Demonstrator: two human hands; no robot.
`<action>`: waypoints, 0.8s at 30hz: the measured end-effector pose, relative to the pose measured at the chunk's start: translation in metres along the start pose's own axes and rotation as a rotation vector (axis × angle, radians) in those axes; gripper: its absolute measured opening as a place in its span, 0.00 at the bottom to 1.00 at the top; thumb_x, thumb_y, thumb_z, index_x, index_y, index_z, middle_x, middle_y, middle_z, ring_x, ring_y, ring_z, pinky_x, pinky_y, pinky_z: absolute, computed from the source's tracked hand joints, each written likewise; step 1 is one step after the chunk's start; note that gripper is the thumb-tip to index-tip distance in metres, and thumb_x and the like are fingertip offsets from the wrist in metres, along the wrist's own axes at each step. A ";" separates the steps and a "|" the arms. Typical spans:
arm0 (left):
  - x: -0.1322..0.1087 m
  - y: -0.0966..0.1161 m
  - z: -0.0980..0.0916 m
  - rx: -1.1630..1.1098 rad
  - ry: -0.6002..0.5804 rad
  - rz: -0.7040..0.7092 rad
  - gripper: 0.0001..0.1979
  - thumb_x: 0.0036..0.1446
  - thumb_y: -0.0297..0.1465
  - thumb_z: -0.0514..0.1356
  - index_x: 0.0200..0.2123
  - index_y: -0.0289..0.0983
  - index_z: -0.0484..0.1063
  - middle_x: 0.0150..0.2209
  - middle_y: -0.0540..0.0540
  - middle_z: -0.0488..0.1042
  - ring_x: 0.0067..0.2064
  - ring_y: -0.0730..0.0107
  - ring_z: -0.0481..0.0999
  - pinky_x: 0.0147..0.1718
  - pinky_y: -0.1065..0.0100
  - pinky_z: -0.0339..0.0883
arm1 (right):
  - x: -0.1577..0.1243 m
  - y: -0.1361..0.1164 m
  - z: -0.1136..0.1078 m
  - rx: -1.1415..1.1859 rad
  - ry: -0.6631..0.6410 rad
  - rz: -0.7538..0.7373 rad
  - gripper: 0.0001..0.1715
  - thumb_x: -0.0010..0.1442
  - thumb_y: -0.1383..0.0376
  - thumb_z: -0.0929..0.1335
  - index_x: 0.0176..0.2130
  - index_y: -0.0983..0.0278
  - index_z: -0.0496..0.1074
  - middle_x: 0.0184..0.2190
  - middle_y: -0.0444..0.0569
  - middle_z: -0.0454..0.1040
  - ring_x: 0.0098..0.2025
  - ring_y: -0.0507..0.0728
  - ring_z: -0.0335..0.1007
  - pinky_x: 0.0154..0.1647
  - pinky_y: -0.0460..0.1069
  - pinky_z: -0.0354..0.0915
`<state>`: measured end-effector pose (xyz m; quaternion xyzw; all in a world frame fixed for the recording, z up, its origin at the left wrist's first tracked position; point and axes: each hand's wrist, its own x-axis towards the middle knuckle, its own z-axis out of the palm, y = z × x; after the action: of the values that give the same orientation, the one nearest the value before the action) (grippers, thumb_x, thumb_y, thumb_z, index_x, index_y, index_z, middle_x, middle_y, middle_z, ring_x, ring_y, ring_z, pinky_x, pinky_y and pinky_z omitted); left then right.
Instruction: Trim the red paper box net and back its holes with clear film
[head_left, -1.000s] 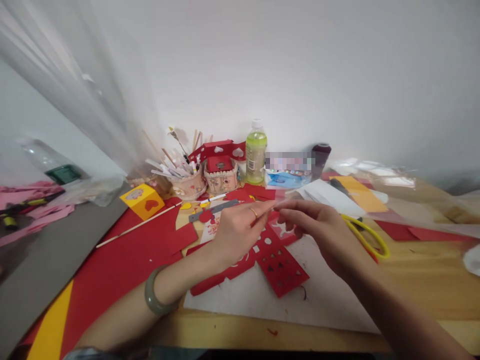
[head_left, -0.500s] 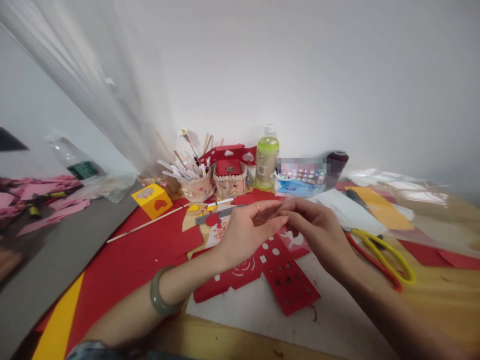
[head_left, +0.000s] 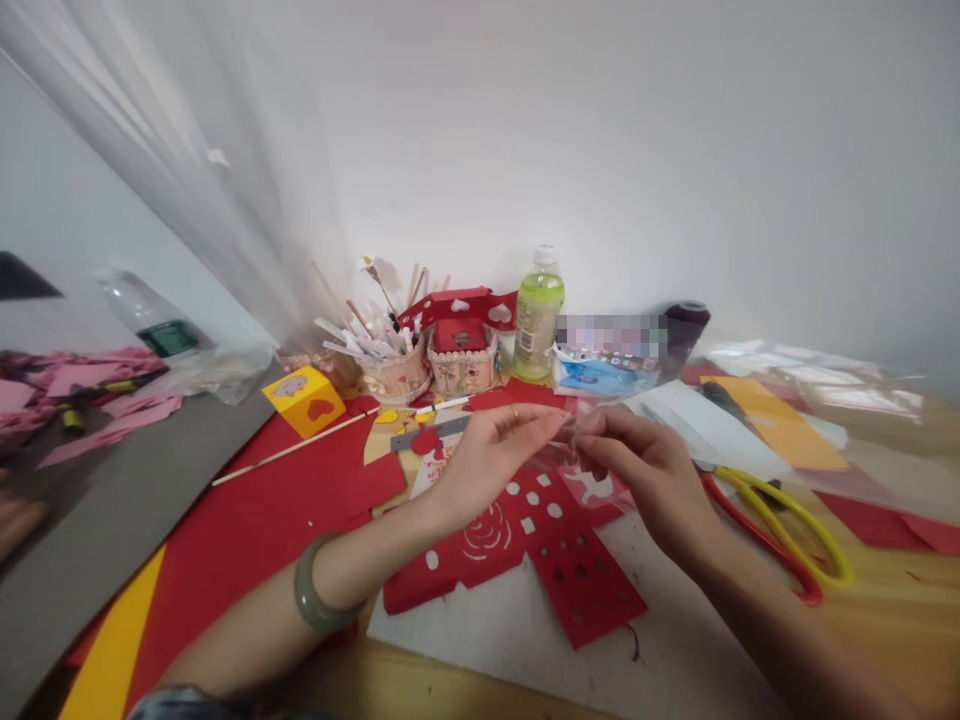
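Above the middle of the table, my left hand and my right hand face each other with fingertips pinched close together. Something thin and see-through seems to lie between them, too faint to name. A ring and a green bangle are on my left arm. Below the hands lies red paper with a rose pattern, dots and triangles cut out of it. It rests on a white sheet. Partly hidden by my right hand is a pinkish clear piece with a white shape.
Scissors with red and yellow handles lie to the right. Behind stand a green drink bottle, a tissue pack and a basket of pens. A yellow box sits left; another person's hand shows at the far left.
My hands have drawn slightly apart at the fingertips, and a faint see-through gap shows between them. The view has shifted a little.
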<state>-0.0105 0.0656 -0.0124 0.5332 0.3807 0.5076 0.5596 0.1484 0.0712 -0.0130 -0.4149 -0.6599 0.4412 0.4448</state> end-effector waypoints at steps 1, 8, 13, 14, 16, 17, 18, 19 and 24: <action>0.000 0.000 0.000 -0.003 -0.002 -0.009 0.13 0.50 0.37 0.63 0.36 0.34 0.76 0.33 0.45 0.79 0.33 0.67 0.78 0.35 0.67 0.72 | 0.000 0.000 0.000 0.006 -0.008 0.005 0.10 0.54 0.64 0.66 0.22 0.63 0.66 0.19 0.39 0.64 0.23 0.50 0.56 0.26 0.46 0.53; 0.006 0.000 -0.003 0.035 0.032 -0.038 0.07 0.51 0.31 0.61 0.33 0.34 0.74 0.30 0.46 0.79 0.29 0.70 0.78 0.31 0.70 0.72 | 0.001 0.000 -0.004 0.142 -0.011 0.032 0.09 0.48 0.68 0.65 0.18 0.63 0.66 0.17 0.42 0.62 0.22 0.50 0.54 0.24 0.48 0.51; 0.013 0.011 -0.022 -0.026 0.219 0.031 0.10 0.50 0.33 0.63 0.35 0.33 0.73 0.30 0.46 0.79 0.26 0.72 0.78 0.27 0.74 0.70 | 0.006 -0.010 -0.050 0.364 0.339 -0.117 0.12 0.46 0.67 0.61 0.14 0.62 0.58 0.17 0.43 0.53 0.21 0.50 0.50 0.22 0.49 0.49; 0.014 0.014 -0.025 -0.029 0.252 0.053 0.10 0.50 0.33 0.63 0.35 0.34 0.73 0.30 0.46 0.79 0.26 0.74 0.77 0.27 0.74 0.69 | 0.005 -0.013 -0.062 0.378 0.426 -0.153 0.11 0.45 0.68 0.61 0.15 0.63 0.59 0.18 0.43 0.53 0.22 0.50 0.51 0.22 0.49 0.48; 0.016 0.018 -0.031 -0.026 0.272 0.080 0.10 0.50 0.34 0.63 0.35 0.35 0.73 0.31 0.48 0.78 0.24 0.76 0.76 0.24 0.77 0.67 | -0.003 -0.017 -0.084 0.361 0.549 -0.196 0.10 0.44 0.70 0.62 0.15 0.62 0.62 0.19 0.45 0.55 0.26 0.52 0.56 0.25 0.50 0.50; 0.016 0.019 -0.033 -0.021 0.269 0.086 0.10 0.51 0.35 0.62 0.35 0.35 0.73 0.31 0.49 0.78 0.23 0.77 0.76 0.23 0.77 0.66 | -0.009 -0.017 -0.095 0.303 0.562 -0.196 0.09 0.44 0.70 0.63 0.16 0.62 0.64 0.19 0.46 0.57 0.26 0.53 0.58 0.26 0.51 0.51; 0.015 0.020 -0.033 -0.013 0.260 0.088 0.10 0.51 0.35 0.62 0.35 0.36 0.73 0.31 0.49 0.78 0.22 0.78 0.75 0.22 0.78 0.65 | -0.016 -0.017 -0.104 0.227 0.535 -0.178 0.09 0.45 0.69 0.64 0.15 0.62 0.64 0.19 0.47 0.59 0.26 0.54 0.59 0.27 0.53 0.52; 0.015 0.020 -0.033 -0.004 0.248 0.086 0.10 0.51 0.35 0.62 0.36 0.36 0.73 0.30 0.50 0.78 0.22 0.78 0.75 0.22 0.78 0.65 | -0.023 -0.016 -0.114 0.125 0.495 -0.152 0.10 0.45 0.67 0.65 0.15 0.62 0.64 0.20 0.48 0.62 0.26 0.54 0.60 0.27 0.54 0.53; 0.010 0.020 -0.026 0.041 0.184 0.048 0.10 0.51 0.35 0.62 0.36 0.35 0.73 0.31 0.48 0.77 0.22 0.76 0.74 0.24 0.75 0.68 | -0.062 0.000 -0.164 -0.410 0.153 0.105 0.22 0.49 0.52 0.70 0.14 0.61 0.65 0.20 0.53 0.67 0.27 0.58 0.64 0.29 0.56 0.58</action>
<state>-0.0366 0.0794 0.0043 0.5045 0.4278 0.5598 0.4991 0.3206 0.0474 0.0088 -0.5627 -0.6775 0.2876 0.3764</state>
